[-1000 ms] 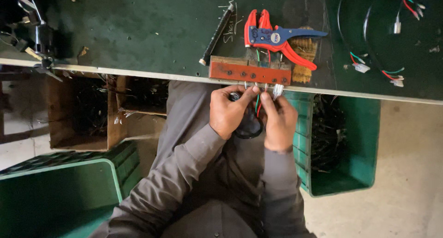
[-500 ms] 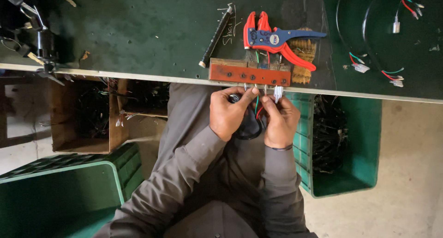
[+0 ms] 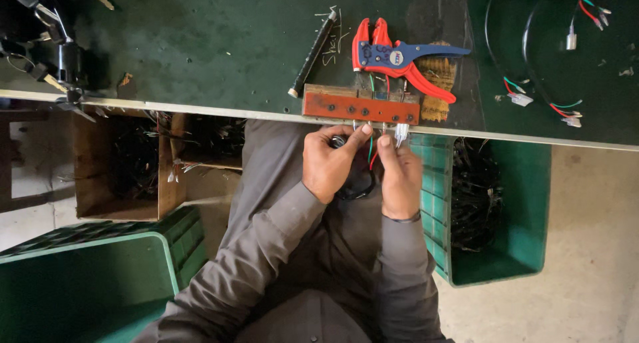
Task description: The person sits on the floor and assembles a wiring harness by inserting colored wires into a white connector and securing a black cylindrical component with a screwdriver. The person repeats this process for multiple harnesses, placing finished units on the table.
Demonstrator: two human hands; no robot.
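Observation:
My left hand [image 3: 329, 163] and my right hand [image 3: 399, 176] are close together just below the bench edge, under a red-brown wooden block [image 3: 359, 107] fixed to that edge. Both pinch thin coloured wires [image 3: 371, 153] that hang from the block. A small white connector [image 3: 401, 133] sits at my right fingertips. A dark wire bundle [image 3: 353, 183] lies in my lap between the hands. A red and blue wire stripper [image 3: 399, 57] rests on the dark green bench [image 3: 219, 43] just behind the block.
A black pen-like rod [image 3: 313, 53] lies left of the stripper. Wire harnesses [image 3: 552, 83] lie at the bench's right. A green crate of black wires [image 3: 492, 210] stands at my right, a cardboard box [image 3: 140, 170] and a green bin [image 3: 86, 283] at my left.
My hands have shifted only slightly at the wires under the block; everything on the bench stays where it was.

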